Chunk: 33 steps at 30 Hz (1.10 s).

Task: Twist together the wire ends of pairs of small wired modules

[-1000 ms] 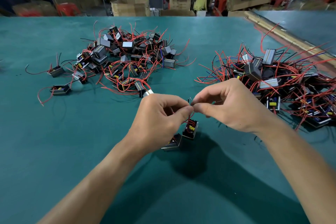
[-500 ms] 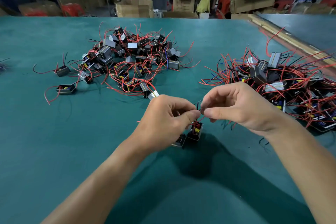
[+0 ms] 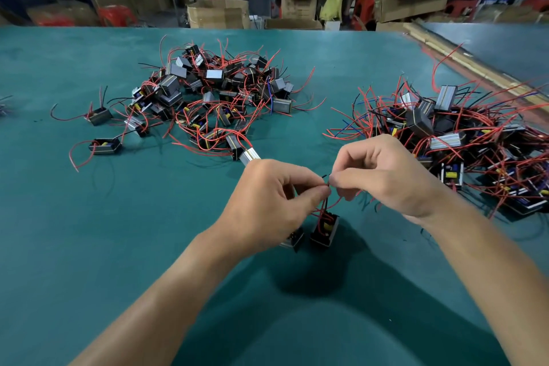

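Meeting over a teal-green table [image 3: 89,246], the left hand [image 3: 267,202] and the right hand [image 3: 383,178] are shown in the head view with the thumb and forefinger of each pinched on the wire ends [image 3: 328,184], which are held between the two sets of fingertips; the remaining fingers are curled in. Two small modules are hung by red and black leads directly beneath the hands: the right module [image 3: 325,229] is seen upright with its yellow and red parts exposed, and the left module [image 3: 294,239] is half hidden behind the left hand. Whether either rests on the table cannot be told. A first heap [image 3: 214,92] of modules and red wires is spread beyond the left hand, and a second heap [image 3: 460,140] is piled just beside the right hand. Two loose modules [image 3: 101,116] are laid apart at the first heap's left. Cardboard boxes [image 3: 218,13] and blurred people are seen past the far edge.
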Tool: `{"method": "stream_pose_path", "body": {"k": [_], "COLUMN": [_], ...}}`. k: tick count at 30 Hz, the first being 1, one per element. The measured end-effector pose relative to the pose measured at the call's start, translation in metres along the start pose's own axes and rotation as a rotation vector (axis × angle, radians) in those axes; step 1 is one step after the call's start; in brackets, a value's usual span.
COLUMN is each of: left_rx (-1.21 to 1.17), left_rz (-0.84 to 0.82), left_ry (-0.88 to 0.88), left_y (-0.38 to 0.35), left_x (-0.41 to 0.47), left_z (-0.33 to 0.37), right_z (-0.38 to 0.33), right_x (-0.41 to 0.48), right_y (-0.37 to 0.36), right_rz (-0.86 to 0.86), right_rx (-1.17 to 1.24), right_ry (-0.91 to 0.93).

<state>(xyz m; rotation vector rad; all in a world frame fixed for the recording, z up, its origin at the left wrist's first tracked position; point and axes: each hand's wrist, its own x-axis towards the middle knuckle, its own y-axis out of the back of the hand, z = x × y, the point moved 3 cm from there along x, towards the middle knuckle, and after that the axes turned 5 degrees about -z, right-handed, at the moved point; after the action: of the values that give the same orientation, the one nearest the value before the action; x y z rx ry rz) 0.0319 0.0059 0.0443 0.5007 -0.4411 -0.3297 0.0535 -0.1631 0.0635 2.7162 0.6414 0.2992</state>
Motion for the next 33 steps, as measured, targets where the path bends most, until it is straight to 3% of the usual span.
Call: {"method": "stream_pose_path", "body": {"k": [3, 6, 12, 16, 22, 29, 33], "left_rx": [0.293, 0.307, -0.118, -0.374, -0.485, -0.399, -0.063], "left_rz": [0.072, 0.105, 0.019, -0.057, -0.077, -0.037, 0.045], "left_ry": [-0.158, -0.166, 0.084, 0.250, 0.272, 0.187, 0.031], "left_y": [0.000, 0.002, -0.002, -0.002, -0.001, -0.001, -0.003], "left_x": [-0.001, -0.001, 0.001, 0.003, 0.004, 0.003, 0.001], "left_z": [0.009, 0.007, -0.004, -0.008, -0.009, -0.007, -0.003], "right_z": [0.003, 0.003, -0.001, -0.001, 0.001, 0.003, 0.003], "right_x": [0.003, 0.002, -0.001, -0.004, -0.003, -0.002, -0.002], "right_y": [-0.003, -0.002, 0.004, 0.007, 0.007, 0.005, 0.007], "right_rz": [0.001, 0.015, 0.055, 0.043, -0.001, -0.035, -0.108], "right_rx": [0.026, 0.001, -0.026, -0.055, -0.091, -0.183, -0.191], "right_ry": [-0.100, -0.063, 0.108, 0.124, 0.132, 0.073, 0.026]}}
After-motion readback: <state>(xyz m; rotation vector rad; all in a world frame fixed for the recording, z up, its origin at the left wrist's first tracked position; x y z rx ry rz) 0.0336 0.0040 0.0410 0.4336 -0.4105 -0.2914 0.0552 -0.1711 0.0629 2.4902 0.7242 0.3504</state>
